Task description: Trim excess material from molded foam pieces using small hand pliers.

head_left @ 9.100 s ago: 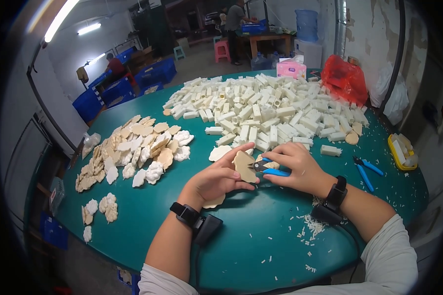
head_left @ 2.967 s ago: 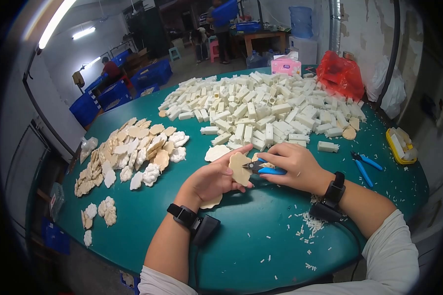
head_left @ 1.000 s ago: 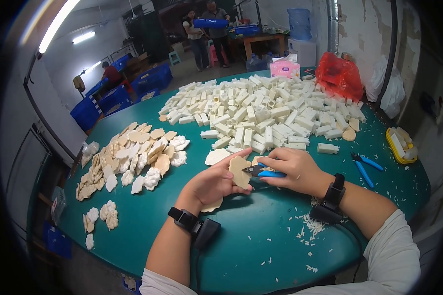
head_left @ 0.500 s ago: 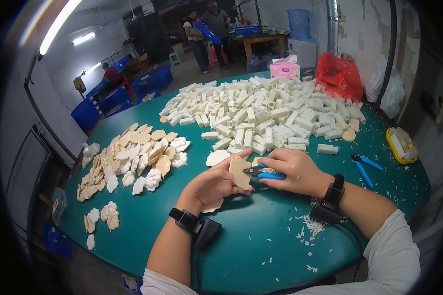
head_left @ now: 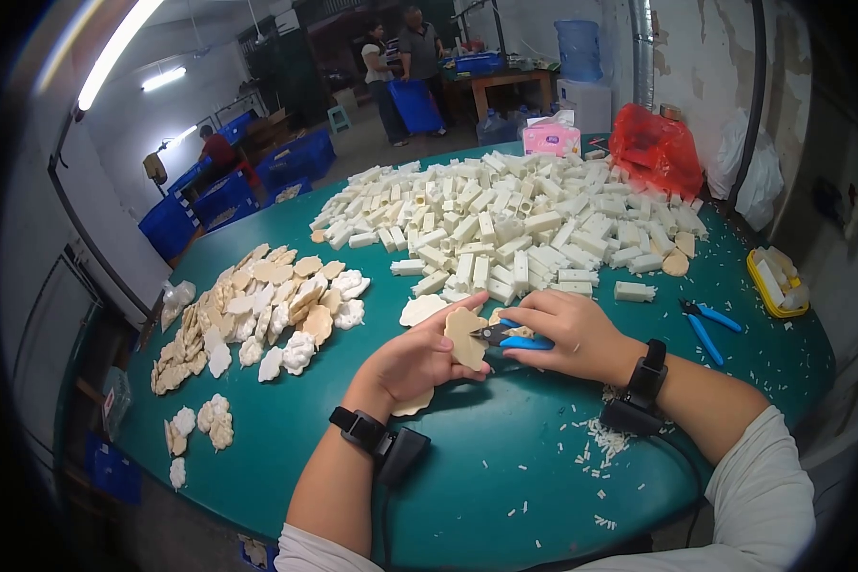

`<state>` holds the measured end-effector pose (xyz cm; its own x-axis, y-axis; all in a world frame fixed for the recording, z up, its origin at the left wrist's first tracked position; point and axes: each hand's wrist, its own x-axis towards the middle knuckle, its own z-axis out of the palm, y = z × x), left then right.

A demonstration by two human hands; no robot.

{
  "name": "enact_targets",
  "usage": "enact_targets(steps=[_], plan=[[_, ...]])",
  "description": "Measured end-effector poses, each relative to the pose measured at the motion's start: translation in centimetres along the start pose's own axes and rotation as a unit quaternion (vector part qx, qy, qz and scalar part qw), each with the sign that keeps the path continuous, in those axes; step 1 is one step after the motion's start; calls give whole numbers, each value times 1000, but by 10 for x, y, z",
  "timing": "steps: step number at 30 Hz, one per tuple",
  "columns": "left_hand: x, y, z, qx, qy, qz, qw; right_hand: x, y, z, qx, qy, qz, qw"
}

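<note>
My left hand point(head_left: 412, 360) pinches a flat cream-coloured plastic piece with a scalloped edge point(head_left: 464, 340), held up above the table. In my right hand point(head_left: 572, 329) is a pair of blue-handled flush cutters point(head_left: 526, 341); their jaws meet the right edge of the piece. Whether the jaws are closed is too small to tell. Another pale scalloped piece point(head_left: 423, 309) lies just beyond my left fingers, and one more point(head_left: 413, 404) is partly hidden under that hand. A small tan bit shows behind the cutters, mostly covered by my right fingers.
White rectangular tubes point(head_left: 491, 224) are heaped at the back. Scalloped pieces point(head_left: 257, 305) pile up on the left. Spare blue cutters point(head_left: 705, 326), a yellow tray point(head_left: 777, 283), a red bag point(head_left: 653, 148) and a pink tissue pack point(head_left: 551, 138) sit right; clippings point(head_left: 601, 443) litter the green table point(head_left: 353, 496).
My hands, the piece and the cutters have hardly moved. In the background, two people have lowered a blue crate from a tilted position to hang upright between them.
</note>
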<state>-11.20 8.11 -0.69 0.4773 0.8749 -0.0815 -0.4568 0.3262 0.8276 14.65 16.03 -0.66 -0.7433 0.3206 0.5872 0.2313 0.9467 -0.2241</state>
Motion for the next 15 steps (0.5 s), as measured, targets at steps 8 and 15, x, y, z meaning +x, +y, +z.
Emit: enact_targets(steps=[8,15], plan=[[-1,0,-1,0,-3,3,1000,1,1,2,4,2,-1,1000],[-2,0,-1,12,-5,3,1000,1,1,3,8,17,-15,1000]])
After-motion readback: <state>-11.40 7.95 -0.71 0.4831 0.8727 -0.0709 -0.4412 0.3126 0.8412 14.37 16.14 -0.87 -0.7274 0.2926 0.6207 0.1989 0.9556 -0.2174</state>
